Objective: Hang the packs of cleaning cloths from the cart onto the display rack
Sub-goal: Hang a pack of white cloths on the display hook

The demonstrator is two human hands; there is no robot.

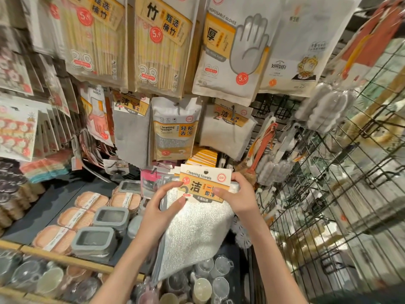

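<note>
Left hand (163,207) and right hand (237,194) pinching a white cloth pack (197,227) (header card (205,185) reading "Cleaning towels", 5.9)

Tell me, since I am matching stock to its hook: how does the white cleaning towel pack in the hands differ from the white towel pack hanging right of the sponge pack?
The held white cleaning towel pack is gripped by the left hand and right hand, low and tilted; the hanging white towel pack dangles on the rack. The held pack's hang hole is free. Both share yellow-and-white header cards.
</note>
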